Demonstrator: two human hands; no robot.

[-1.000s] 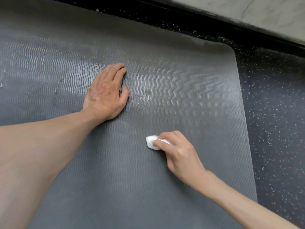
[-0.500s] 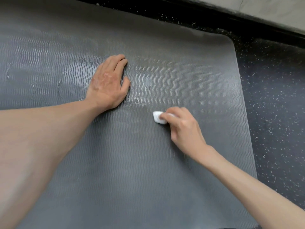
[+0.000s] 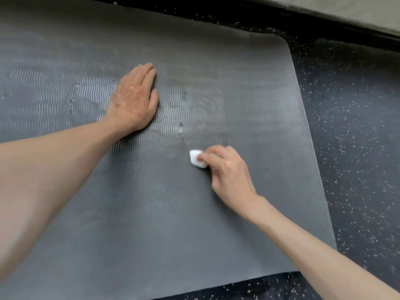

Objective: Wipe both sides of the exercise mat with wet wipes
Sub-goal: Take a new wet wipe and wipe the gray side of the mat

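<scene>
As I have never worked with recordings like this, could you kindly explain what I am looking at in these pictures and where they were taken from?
There is no machine here: a person is working with two bare hands. The view comes from a wide-angle camera worn on the person's head, looking forward and down, which is why both forearms reach in from the lower edge. A dark grey ribbed exercise mat lies flat on a black, white-speckled floor. The left hand rests flat on the mat with straight fingers and holds nothing. The right hand pinches a small white folded wet wipe and presses it onto the mat. Shiny, damp-looking patches show on the mat beside the left hand.
</scene>
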